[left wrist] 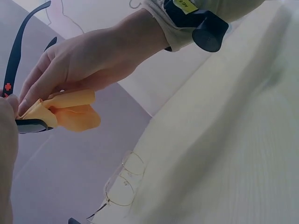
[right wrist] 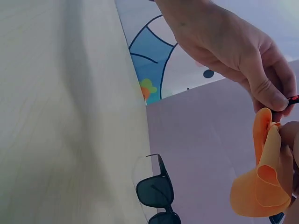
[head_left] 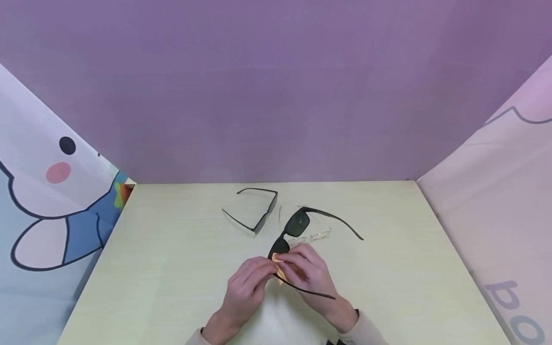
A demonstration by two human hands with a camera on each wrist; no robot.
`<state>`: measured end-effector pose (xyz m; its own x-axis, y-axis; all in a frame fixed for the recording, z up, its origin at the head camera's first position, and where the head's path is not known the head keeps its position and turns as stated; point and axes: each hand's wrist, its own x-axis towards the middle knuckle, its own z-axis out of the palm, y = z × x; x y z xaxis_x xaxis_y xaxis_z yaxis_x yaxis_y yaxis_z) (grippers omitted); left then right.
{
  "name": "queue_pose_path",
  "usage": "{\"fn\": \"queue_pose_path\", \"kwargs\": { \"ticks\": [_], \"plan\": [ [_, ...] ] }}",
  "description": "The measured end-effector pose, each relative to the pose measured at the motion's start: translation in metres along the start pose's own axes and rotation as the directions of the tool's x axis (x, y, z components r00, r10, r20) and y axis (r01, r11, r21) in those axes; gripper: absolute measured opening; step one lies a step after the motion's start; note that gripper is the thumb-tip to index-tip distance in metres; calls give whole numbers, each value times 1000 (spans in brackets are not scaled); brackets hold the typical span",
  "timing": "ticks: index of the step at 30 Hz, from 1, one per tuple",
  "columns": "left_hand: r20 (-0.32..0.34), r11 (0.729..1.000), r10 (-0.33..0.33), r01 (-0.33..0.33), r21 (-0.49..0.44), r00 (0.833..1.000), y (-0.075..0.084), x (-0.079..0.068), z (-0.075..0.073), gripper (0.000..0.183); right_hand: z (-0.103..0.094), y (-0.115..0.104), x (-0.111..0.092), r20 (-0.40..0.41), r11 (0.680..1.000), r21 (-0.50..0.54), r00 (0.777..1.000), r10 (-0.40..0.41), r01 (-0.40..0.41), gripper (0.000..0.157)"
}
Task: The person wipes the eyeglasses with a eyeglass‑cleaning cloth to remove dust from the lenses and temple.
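Note:
Black sunglasses (head_left: 297,224) are held up over the table with their arms unfolded. My left hand (head_left: 247,286) pinches them near the hinge of the near arm, which stretches toward the right. Between the fingers of my right hand (head_left: 314,277) is an orange cloth (head_left: 281,274), gripped against the near lens. That lens is partly hidden by the cloth and fingers. In the left wrist view the cloth (left wrist: 77,112) hangs folded over the lens edge below the right hand. The right wrist view shows the left thumb and fingers (right wrist: 268,95) at the frame.
A second pair of black sunglasses (head_left: 261,224) lies unfolded on the table, to the left of the held pair. Thin-rimmed clear glasses (head_left: 319,235) lie behind the hands, partly covered by the held pair. A purple panel (head_left: 276,120) stands at the table's back edge, with printed panels at both sides.

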<state>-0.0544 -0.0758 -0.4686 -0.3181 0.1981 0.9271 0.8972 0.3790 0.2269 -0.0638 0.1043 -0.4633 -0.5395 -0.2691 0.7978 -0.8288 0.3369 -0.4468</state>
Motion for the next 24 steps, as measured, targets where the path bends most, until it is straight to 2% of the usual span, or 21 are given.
{"fn": "queue_pose_path", "kwargs": {
  "ticks": [4,7,10,13,17,19,24],
  "plan": [
    [12,1000,5,-5,-3,1000,-1,0,0,22,-4,2,3,-28,1000,0,1000,-7,7,21],
    [28,1000,18,-18,-4,999,-1,0,1,21,-9,9,7,-120,1000,15,993,-14,16,23],
    [47,1000,26,-26,-4,999,-1,-1,2,20,-17,19,11,-236,1000,2,971,31,-31,24],
    [61,1000,25,-24,-12,998,0,-3,2,20,-24,29,15,-303,993,-73,951,67,-93,23],
    [76,999,38,-36,-26,996,2,-3,1,20,-28,38,15,-310,966,-221,949,59,-132,23],
    [74,999,48,-46,-26,996,3,-2,0,20,-27,40,15,-297,958,-255,953,53,-133,26],
    [60,998,58,-57,-21,997,2,-1,-1,21,-23,39,12,-197,975,-216,980,-1,-42,26]
  ]
}}
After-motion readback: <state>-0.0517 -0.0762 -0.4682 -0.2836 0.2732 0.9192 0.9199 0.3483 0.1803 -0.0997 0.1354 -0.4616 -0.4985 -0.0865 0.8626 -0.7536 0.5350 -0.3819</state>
